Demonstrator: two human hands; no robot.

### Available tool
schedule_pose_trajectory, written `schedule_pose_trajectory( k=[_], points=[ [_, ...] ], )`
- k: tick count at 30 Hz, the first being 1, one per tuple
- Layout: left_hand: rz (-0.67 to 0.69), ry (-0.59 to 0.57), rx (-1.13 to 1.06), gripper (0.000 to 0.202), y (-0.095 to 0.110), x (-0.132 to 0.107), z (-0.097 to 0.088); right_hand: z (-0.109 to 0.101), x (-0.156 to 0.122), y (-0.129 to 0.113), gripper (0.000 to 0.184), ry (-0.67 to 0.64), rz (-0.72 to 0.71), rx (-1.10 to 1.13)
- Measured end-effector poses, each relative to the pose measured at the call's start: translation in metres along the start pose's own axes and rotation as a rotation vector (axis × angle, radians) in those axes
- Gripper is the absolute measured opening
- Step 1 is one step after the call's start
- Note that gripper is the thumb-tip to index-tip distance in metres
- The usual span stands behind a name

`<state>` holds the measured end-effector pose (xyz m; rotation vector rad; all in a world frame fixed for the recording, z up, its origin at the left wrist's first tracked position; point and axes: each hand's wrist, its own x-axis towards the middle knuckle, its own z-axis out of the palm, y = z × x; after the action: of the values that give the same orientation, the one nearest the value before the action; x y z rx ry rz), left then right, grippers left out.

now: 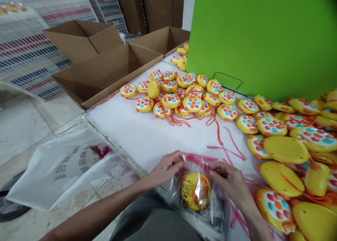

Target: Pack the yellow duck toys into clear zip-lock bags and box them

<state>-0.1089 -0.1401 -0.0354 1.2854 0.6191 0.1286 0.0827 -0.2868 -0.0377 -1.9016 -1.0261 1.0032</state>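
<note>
A clear plastic bag with a pink strip along its top edge is held at the table's near edge. Inside it lies a yellow toy with printed text and an orange cord. My left hand pinches the bag's upper left corner. At the upper right, my right hand has its fingers closed on the bag's edge. Loose pink strips lie on the table just beyond and beside my right hand.
Many yellow toys with coloured dots are heaped across the white table, more at right. A green panel stands behind. Open cardboard boxes adjoin the left edge. A white sack lies on the floor near stacked crates.
</note>
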Motion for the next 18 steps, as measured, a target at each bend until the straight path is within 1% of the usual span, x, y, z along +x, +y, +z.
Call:
schedule_pose_trajectory(
  k=[3,5,7,9,11,13,14,15,16,17,18],
  points=[
    [-0.008,0.030,0.000,0.011,0.000,0.002,-0.008,0.002,-0.011,0.008,0.018,-0.012,-0.017,0.054],
    [-0.012,0.056,0.017,0.010,0.000,0.003,-0.013,0.006,-0.018,0.013,0.022,-0.006,0.005,0.109],
    [-0.011,0.078,0.056,0.014,-0.001,0.002,-0.014,0.012,-0.022,0.017,0.025,0.023,0.030,0.135],
    [-0.012,0.093,0.056,0.012,-0.002,0.000,-0.011,0.018,-0.025,0.020,0.026,0.041,0.044,0.143],
    [-0.021,0.084,-0.021,0.007,-0.003,-0.005,-0.006,0.020,-0.027,0.020,0.025,0.023,0.046,0.161],
    [-0.018,0.068,-0.111,0.013,-0.001,-0.010,-0.008,0.018,-0.030,0.020,0.025,0.016,0.045,0.154],
    [0.004,0.071,-0.121,0.014,0.004,-0.013,-0.014,0.014,-0.032,0.021,0.026,0.028,0.035,0.130],
    [0.043,0.094,-0.095,0.014,0.012,-0.015,-0.023,0.009,-0.034,0.022,0.026,0.044,0.023,0.095],
    [0.103,0.149,-0.020,0.012,0.025,-0.018,-0.037,0.003,-0.036,0.025,0.026,0.068,0.013,0.058],
    [0.184,0.247,0.102,0.010,0.042,-0.020,-0.054,-0.003,-0.039,0.027,0.026,0.092,0.002,0.023],
    [0.271,0.397,0.257,0.009,0.063,-0.023,-0.073,-0.010,-0.043,0.031,0.026,0.114,-0.008,-0.014]
  ],
)
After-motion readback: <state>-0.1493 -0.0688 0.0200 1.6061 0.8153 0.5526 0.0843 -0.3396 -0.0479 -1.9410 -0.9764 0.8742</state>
